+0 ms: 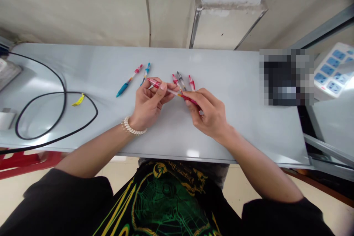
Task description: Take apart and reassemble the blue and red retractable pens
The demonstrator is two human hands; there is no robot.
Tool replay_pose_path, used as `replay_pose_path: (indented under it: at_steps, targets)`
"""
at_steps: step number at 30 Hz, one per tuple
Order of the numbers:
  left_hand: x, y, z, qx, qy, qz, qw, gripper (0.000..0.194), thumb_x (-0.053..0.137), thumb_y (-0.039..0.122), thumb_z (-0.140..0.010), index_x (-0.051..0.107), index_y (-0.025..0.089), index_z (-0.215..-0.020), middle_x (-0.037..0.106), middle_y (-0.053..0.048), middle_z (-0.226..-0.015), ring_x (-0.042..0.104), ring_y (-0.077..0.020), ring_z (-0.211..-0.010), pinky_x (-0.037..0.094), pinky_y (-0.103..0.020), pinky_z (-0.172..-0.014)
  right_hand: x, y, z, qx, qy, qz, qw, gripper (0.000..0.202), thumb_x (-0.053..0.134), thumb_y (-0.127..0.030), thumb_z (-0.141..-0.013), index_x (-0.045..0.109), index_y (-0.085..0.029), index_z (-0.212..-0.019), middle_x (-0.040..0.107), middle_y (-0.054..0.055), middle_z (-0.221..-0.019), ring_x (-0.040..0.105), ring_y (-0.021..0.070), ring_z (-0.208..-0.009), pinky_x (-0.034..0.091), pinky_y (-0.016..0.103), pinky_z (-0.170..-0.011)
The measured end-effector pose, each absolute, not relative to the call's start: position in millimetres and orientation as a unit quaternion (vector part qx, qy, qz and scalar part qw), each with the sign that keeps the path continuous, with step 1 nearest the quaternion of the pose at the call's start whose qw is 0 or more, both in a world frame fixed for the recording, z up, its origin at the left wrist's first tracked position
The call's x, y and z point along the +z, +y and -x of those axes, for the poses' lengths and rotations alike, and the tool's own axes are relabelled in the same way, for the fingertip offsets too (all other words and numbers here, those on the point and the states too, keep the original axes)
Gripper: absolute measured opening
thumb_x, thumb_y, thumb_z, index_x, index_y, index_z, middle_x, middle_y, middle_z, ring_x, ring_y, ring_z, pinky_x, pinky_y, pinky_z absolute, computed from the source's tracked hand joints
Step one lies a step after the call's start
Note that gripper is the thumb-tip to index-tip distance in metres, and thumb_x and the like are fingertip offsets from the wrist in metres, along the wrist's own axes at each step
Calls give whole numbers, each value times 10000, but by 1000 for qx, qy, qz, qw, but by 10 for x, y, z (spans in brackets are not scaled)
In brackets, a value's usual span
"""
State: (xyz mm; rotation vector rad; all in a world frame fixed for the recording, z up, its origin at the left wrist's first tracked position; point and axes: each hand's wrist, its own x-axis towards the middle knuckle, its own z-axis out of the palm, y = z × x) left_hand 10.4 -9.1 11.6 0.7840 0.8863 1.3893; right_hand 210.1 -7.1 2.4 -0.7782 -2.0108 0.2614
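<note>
Between both hands a red pen [173,92] with a clear barrel lies slanted above the table. My left hand [151,99] closes on its red clicker end, thumb on top. On its red grip end, my right hand [207,110] is closed, fingers pinching it; the tip is hidden. Beyond my left hand lie a pen with a teal grip and red top [128,81] and a blue pen [145,72], partly hidden by that hand. Behind my right hand are a red-topped pen [175,80], a grey pen [180,79] and another red-topped pen [191,82].
A black cable [65,107] with a yellow tag [79,100] loops over the table's left side. A blurred-out dark object [282,77] sits at the right edge, beside a white power strip [333,70]. A wall [110,18] runs behind the grey table [249,129].
</note>
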Motion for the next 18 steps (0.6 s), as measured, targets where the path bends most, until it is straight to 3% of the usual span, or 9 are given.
replay_pose_path:
  at_steps: [4, 6, 12, 18]
  targets:
    - [69, -119, -154, 593, 375, -341, 625, 401, 968, 359, -796, 623, 195, -922, 819, 0, -932, 813, -132, -912, 675, -185, -804, 3, -87, -2042, 118, -824, 293, 471, 327, 551, -86, -1010, 591, -169, -1325, 664, 149, -1170, 689, 259, -1089, 664, 435, -882]
    - [59, -117, -153, 592, 372, -339, 630, 394, 966, 350, -801, 623, 196, -917, 823, 2, -938, 815, -131, -919, 677, -186, -816, 5, -81, -2028, 123, -826, 272, 478, 340, 536, -57, -1009, 577, -179, -1324, 665, 143, -1177, 687, 263, -1124, 671, 448, -900]
    - [50, -117, -148, 582, 371, -343, 637, 390, 954, 369, -815, 614, 202, -904, 823, 7, -974, 817, -138, -946, 675, -187, -823, 1, -59, -2013, 106, -797, 282, 524, 230, 588, -18, -1004, 653, -186, -1148, 698, 86, -1063, 714, 180, -965, 658, 321, -825]
    - [27, -142, -176, 581, 349, -338, 653, 368, 941, 351, -836, 618, 202, -930, 828, 3, -994, 817, -143, -966, 677, -202, -859, -34, -92, -1979, 125, -769, 319, 539, 104, 624, -130, -1043, 649, -229, -1063, 721, 22, -961, 714, 137, -820, 636, 269, -724]
